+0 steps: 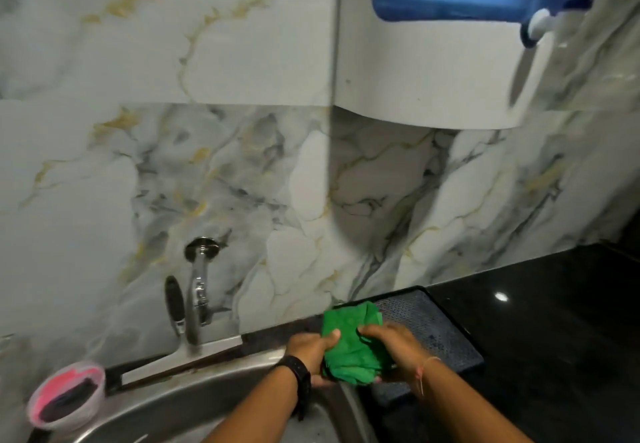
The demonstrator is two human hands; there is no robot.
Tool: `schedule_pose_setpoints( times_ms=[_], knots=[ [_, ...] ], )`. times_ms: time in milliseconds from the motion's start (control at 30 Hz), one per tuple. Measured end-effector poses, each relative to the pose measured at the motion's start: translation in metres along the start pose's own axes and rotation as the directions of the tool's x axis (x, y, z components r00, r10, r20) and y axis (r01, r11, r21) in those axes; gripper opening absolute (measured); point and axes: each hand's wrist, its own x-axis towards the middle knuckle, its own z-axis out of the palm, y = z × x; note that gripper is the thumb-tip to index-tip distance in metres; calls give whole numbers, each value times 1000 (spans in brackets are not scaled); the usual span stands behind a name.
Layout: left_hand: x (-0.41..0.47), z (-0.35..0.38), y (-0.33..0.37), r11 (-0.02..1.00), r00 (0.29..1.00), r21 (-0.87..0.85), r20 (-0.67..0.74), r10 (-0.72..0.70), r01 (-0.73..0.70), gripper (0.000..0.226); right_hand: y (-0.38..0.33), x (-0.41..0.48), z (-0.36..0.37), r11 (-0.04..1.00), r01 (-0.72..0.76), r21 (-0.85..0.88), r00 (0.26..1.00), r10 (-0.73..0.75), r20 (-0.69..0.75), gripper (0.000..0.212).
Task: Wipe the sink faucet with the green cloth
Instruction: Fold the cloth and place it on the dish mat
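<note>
A crumpled green cloth [349,349] is held between both hands over the right rim of the steel sink [214,394]. My left hand [310,352], with a black watch on the wrist, grips the cloth's left side. My right hand [394,347] grips its right side. The chrome faucet [198,287] comes out of the marble wall well to the left of the hands and hangs down over the sink's back edge. Neither hand nor the cloth touches the faucet.
A black-handled squeegee [180,335] leans on the wall beside the faucet. A small bowl [65,397] with a pink and dark scrubber sits at the sink's left. A dark perforated tray [433,332] lies on the black counter [554,321]. A blue and white water purifier [450,44] hangs above.
</note>
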Motion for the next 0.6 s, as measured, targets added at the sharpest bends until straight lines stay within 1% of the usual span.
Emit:
schedule_pose_setpoints(
  times_ms=[33, 67, 100, 167, 233, 300, 333, 367, 433, 533, 600],
  knots=[
    [16, 22, -12, 1000, 1000, -3, 4, -31, 31, 23, 13, 17, -22, 1000, -19, -5, 999, 19, -43, 11],
    [31, 39, -23, 999, 999, -5, 6, -49, 49, 14, 25, 33, -40, 1000, -21, -15, 995, 19, -98, 6],
    [45, 54, -33, 998, 998, -13, 15, -61, 61, 9, 35, 50, -56, 999, -21, -34, 988, 15, -153, 8],
    [85, 89, -53, 994, 994, -31, 25, -108, 108, 14, 58, 87, -90, 996, -13, -87, 973, -7, -231, 3],
    [122, 115, -65, 993, 993, -15, 29, -115, 116, 13, 76, 125, -115, 991, 3, -136, 963, -40, -266, 12],
    [160, 132, -77, 995, 996, 27, -13, -93, 93, 14, 91, 161, -130, 977, 19, -211, 960, -77, -271, 23],
    [175, 137, -79, 994, 995, 63, -60, -83, 86, 17, 94, 175, -134, 968, 22, -249, 952, -97, -290, 29],
    [194, 141, -84, 993, 992, 93, -103, -70, 79, 18, 100, 192, -138, 957, 28, -288, 946, -118, -301, 30],
    [223, 146, -87, 979, 986, 195, -163, -32, 64, 12, 107, 218, -141, 935, 32, -352, 935, -153, -319, 21],
    [256, 143, -87, 918, 965, 389, -262, 30, 77, 36, 115, 248, -142, 874, 50, -484, 922, -226, -313, 27],
    [269, 142, -91, 863, 948, 497, -307, 82, 87, 43, 121, 260, -143, 846, 52, -531, 918, -249, -308, 27]
  ],
)
